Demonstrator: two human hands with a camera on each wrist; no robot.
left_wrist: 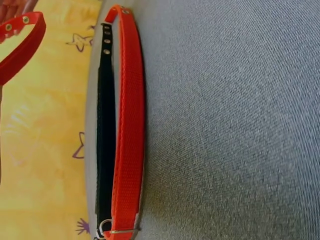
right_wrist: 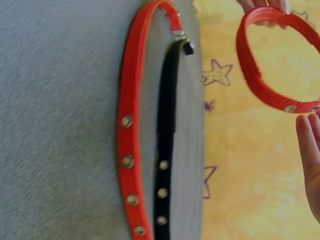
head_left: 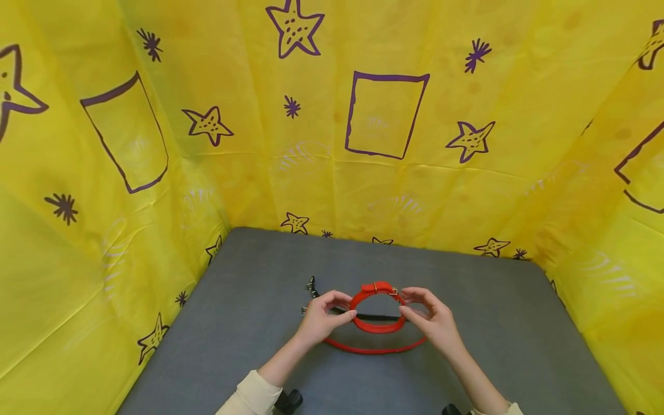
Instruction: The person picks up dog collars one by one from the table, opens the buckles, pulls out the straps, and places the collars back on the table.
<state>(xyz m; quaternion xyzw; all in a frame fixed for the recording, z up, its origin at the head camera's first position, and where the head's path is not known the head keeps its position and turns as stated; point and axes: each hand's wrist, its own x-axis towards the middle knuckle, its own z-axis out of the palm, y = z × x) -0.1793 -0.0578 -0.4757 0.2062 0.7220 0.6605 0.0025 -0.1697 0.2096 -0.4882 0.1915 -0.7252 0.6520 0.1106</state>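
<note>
A red collar [head_left: 377, 328], closed into a loop with its buckle at the upper right, is held up above the grey surface between both hands. My left hand [head_left: 323, 316] pinches the loop's left side between thumb and fingers. On the right side, near the buckle, my right hand [head_left: 434, 321] holds it by the thumb and fingertips. Metal eyelets show on the held collar [right_wrist: 249, 62] in the right wrist view. Below lie a second red collar [left_wrist: 130, 105] and, behind it, a black collar [left_wrist: 106, 120], both with eyelets and metal fittings.
The grey padded surface [head_left: 249, 288] extends around the collars. Yellow fabric walls [head_left: 332, 190] with purple stars and outlined shapes stand behind and at both sides. Dark objects [head_left: 288, 400] show by the sleeves at the lower edge.
</note>
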